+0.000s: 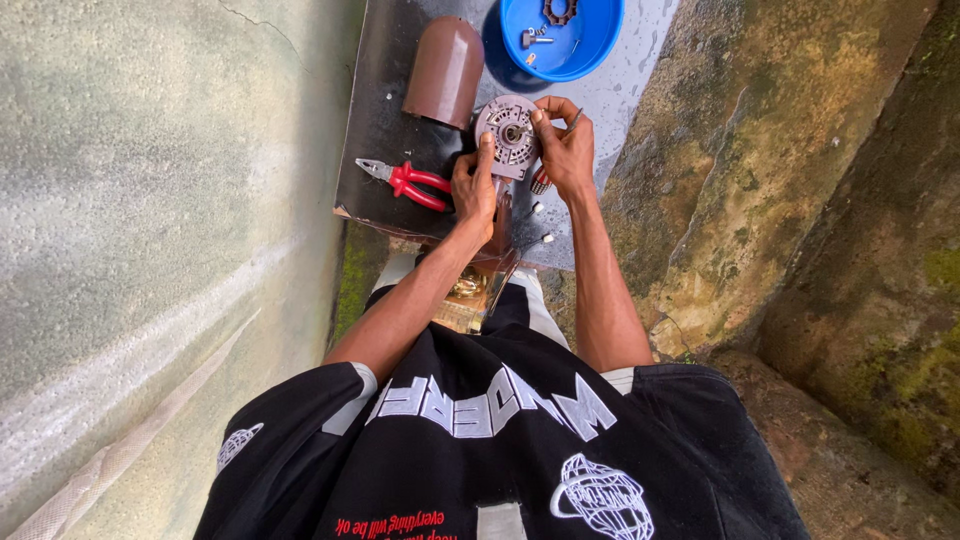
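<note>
Both hands clasp a round, perforated grey metal motor housing [508,135] held upright over a dark, wet board [375,120]: the left hand [474,185] grips its lower edge with the thumb pressed to the face, while the right hand [565,150] wraps the right rim, thumb at the central shaft. Beside the left hand lie red-handled pliers [405,181], with a smooth brown domed plastic cover [445,70] behind and a glossy blue plastic bowl [590,45] of small metal parts at the board's far end, between rough, mossy concrete walls.
</note>
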